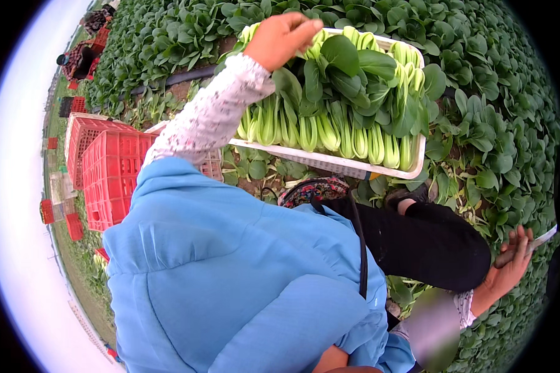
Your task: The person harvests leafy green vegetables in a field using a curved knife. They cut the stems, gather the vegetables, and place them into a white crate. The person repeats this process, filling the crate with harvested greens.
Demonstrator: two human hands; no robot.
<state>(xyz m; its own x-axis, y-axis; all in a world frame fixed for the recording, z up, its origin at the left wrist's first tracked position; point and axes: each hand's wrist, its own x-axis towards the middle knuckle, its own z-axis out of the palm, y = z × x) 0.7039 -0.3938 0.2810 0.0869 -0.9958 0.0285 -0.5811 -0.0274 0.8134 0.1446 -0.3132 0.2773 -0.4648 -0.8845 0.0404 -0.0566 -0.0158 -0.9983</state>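
My left hand, in a white patterned sleeve, is over the far left end of a white plastic crate. Its fingers are loosely bent with the thumb apart, and I see nothing held in them. Rows of bok choy fill the crate, pale stems along both long sides and dark leaves in the middle. Out to the right, beside my bent knee in black trousers, my right hand is closed around a knife. The knife's light blade points up and to the right, over the growing plants.
Growing bok choy plants surround the crate at the far side and right. Stacked red crates stand at left. A dark hose runs behind my left arm. A flowered cloth item lies below the crate. Other people work far left.
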